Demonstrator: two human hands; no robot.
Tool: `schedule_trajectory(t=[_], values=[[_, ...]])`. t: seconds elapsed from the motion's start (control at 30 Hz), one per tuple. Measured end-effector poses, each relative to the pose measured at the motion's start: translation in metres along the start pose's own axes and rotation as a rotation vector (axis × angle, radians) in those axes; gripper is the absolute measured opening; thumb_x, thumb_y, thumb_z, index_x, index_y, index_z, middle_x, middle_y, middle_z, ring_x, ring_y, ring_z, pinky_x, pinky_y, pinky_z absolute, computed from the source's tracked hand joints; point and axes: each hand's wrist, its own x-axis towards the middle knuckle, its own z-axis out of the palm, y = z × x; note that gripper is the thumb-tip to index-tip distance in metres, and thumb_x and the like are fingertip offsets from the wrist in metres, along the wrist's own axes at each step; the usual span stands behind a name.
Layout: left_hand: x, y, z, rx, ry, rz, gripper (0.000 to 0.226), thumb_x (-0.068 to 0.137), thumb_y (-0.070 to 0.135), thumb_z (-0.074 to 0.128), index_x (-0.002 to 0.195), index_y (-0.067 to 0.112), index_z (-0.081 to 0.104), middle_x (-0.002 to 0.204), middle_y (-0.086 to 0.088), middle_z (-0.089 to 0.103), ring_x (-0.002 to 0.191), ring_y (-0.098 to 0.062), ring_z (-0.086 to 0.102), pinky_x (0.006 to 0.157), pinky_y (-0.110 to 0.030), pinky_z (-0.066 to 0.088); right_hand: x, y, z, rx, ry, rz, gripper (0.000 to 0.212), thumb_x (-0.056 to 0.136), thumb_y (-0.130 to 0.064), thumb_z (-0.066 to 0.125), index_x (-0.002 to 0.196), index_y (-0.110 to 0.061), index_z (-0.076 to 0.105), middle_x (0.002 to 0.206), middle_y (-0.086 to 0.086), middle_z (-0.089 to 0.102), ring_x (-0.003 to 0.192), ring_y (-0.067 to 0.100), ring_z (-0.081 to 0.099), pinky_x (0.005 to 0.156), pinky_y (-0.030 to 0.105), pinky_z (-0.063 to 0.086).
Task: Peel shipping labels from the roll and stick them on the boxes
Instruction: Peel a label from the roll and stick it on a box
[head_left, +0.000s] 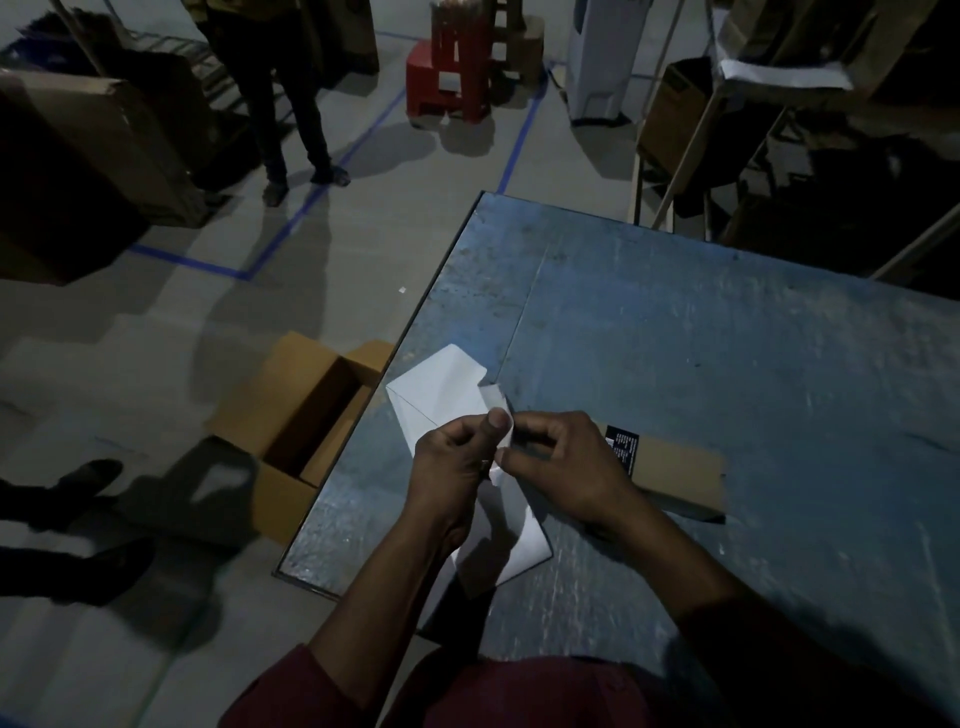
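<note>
Pinching the white label strip (441, 400) between both hands' fingers (501, 422).

Black label (622, 448) w/ white print on flat cardboard box (675, 475), near table's (727, 338) front edge: text too small, illegible. No other markings legible.

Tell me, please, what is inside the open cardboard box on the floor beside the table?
The open cardboard box shows only dark inner walls and shadow; no contents are visible. Its right part is hidden behind the blue table.
</note>
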Motion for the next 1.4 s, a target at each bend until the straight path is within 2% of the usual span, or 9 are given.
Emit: schedule_trajectory(t=[0.1, 0.2, 0.43, 0.6, 0.7, 0.83, 0.97, 1.17, 1.4], values=[[-0.001, 0.003, 0.0, 0.015, -0.031, 0.0, 0.041, 0.074, 0.045, 0.084, 0.087, 0.007, 0.079, 0.084, -0.017, 0.071, 0.078, -0.027, 0.06, 0.072, -0.035, 0.048, 0.0, 0.003, -0.001, 0.045, -0.005, 0.028, 0.027, 0.091, -0.015, 0.073, 0.113, -0.029, 0.08, 0.099, -0.01, 0.08, 0.098, 0.016, 0.076, 0.09, 0.049, 0.06], [-0.003, 0.006, -0.002, -0.009, -0.097, -0.008, 0.033, 0.089, 0.033, 0.072, 0.093, 0.0, 0.075, 0.086, -0.02, 0.069, 0.075, -0.027, 0.063, 0.069, -0.033, 0.052, -0.001, 0.005, 0.0, 0.067, 0.037, 0.021, 0.035, 0.089, -0.016, 0.078, 0.121, -0.029, 0.078, 0.111, -0.014, 0.078, 0.108, 0.005, 0.072, 0.098, 0.046, 0.059], [0.002, 0.002, -0.004, 0.176, -0.135, 0.157, 0.034, 0.106, 0.02, 0.059, 0.079, 0.03, 0.077, 0.072, 0.005, 0.064, 0.069, -0.013, 0.05, 0.063, -0.029, 0.041, 0.0, -0.011, -0.004, -0.041, 0.244, -0.041, 0.04, 0.085, -0.043, 0.084, 0.119, -0.021, 0.079, 0.103, -0.012, 0.078, 0.093, -0.004, 0.073, 0.087, 0.025, 0.061], [0.0, 0.004, -0.001, 0.231, -0.138, 0.204, 0.027, 0.106, 0.017, 0.057, 0.082, 0.015, 0.071, 0.068, 0.011, 0.067, 0.06, 0.0, 0.054, 0.061, -0.019, 0.042, 0.006, -0.013, -0.016, 0.022, 0.11, 0.051, 0.044, 0.083, -0.043, 0.085, 0.118, -0.017, 0.079, 0.104, -0.004, 0.08, 0.091, 0.006, 0.077, 0.089, 0.036, 0.063], [0.002, 0.002, -0.005, 0.26, -0.142, 0.223, 0.026, 0.105, 0.016, 0.059, 0.083, 0.007, 0.072, 0.077, 0.007, 0.072, 0.067, 0.001, 0.058, 0.064, -0.013, 0.044, 0.007, -0.01, -0.021, -0.013, 0.06, 0.036, 0.038, 0.086, -0.026, 0.084, 0.122, -0.017, 0.078, 0.108, -0.004, 0.08, 0.093, 0.005, 0.076, 0.091, 0.037, 0.063], [0.005, -0.003, -0.007, 0.349, -0.106, 0.274, 0.027, 0.106, 0.022, 0.06, 0.081, 0.016, 0.069, 0.076, 0.009, 0.067, 0.069, -0.002, 0.055, 0.068, -0.02, 0.042, 0.005, -0.007, -0.015, -0.019, 0.104, 0.009, 0.033, 0.09, -0.013, 0.075, 0.123, -0.017, 0.077, 0.107, -0.001, 0.08, 0.093, 0.007, 0.077, 0.09, 0.04, 0.063], [0.008, -0.008, -0.008, 0.419, -0.042, 0.383, 0.025, 0.101, 0.044, 0.06, 0.082, 0.03, 0.065, 0.086, 0.0, 0.067, 0.082, -0.017, 0.062, 0.074, -0.035, 0.048, 0.005, -0.011, -0.01, 0.046, 0.15, 0.045, 0.033, 0.09, -0.009, 0.07, 0.094, -0.04, 0.08, 0.085, -0.001, 0.08, 0.079, 0.017, 0.079, 0.082, 0.047, 0.065], [0.01, -0.012, -0.009, 0.488, -0.047, 0.436, 0.028, 0.096, 0.053, 0.056, 0.083, 0.03, 0.063, 0.092, -0.006, 0.068, 0.086, -0.018, 0.063, 0.075, -0.035, 0.049, 0.009, -0.015, -0.011, 0.087, 0.213, 0.146, 0.024, 0.079, -0.005, 0.078, 0.101, -0.014, 0.081, 0.078, 0.0, 0.079, 0.07, 0.017, 0.077, 0.067, 0.032, 0.061], [0.007, -0.011, -0.013, 0.466, 0.003, 0.386, 0.034, 0.097, 0.052, 0.055, 0.086, 0.021, 0.066, 0.091, -0.004, 0.067, 0.086, -0.019, 0.063, 0.077, -0.036, 0.051, 0.017, -0.007, -0.023, 0.199, 0.336, 0.296, 0.021, 0.074, -0.003, 0.079, 0.093, -0.013, 0.08, 0.075, 0.003, 0.079, 0.068, 0.019, 0.076, 0.064, 0.03, 0.06]])
